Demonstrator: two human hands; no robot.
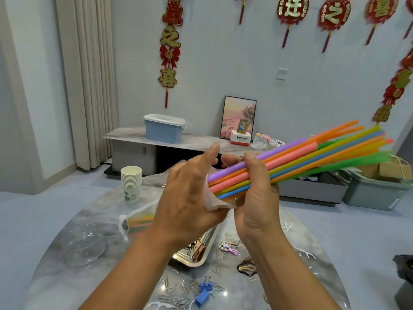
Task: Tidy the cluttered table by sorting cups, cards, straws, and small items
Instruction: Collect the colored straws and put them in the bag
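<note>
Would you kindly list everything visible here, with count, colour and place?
straws: one bundle, multicoloured, held above the table
plastic bag: one, clear, at the bundle's near end
paper cups: one stack, white, table's far left
glass lid: one, clear, table left
tray: one, silver, table centre
binder clips: two, blue, near edge
paper clips: many, silver, scattered
left hand: pinches the bag
right hand: grips the straws

Your way down to the table [67, 276] is bare at left front; the paper cup stack [131, 184], glass lid [86, 245], metal tray [196, 253] and scattered paper clips [176, 289] crowd the rest.
</note>
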